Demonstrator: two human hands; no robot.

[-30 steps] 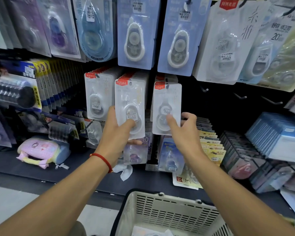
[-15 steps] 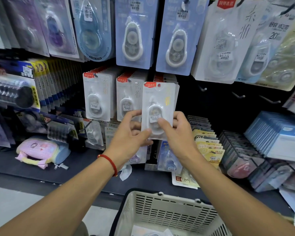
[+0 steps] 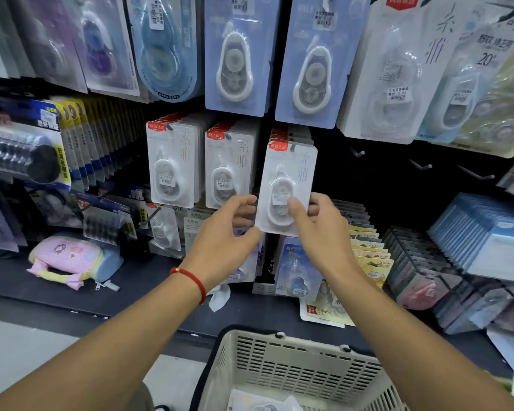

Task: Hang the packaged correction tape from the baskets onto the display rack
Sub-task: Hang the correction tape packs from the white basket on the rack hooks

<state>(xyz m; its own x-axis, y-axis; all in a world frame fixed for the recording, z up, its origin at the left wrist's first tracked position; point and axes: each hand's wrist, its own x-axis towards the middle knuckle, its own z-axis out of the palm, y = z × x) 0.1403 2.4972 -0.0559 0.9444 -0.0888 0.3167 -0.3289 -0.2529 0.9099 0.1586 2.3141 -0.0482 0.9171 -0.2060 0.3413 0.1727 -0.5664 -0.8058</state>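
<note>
- The correction tape package has shifted right since half a second ago: then it was held in front of the middle stack, now it sits at the front of the right-hand stack of identical packs, its top hole at the peg.
- The right hand grips the package's lower right edge, thumb across the front blister, fingers curled behind.
- The left hand pinches the lower left corner with thumb and fingertips; a red string bracelet circles that wrist.
- Both forearms reach up and forward over the cream plastic basket, where another pack lies.
</note>
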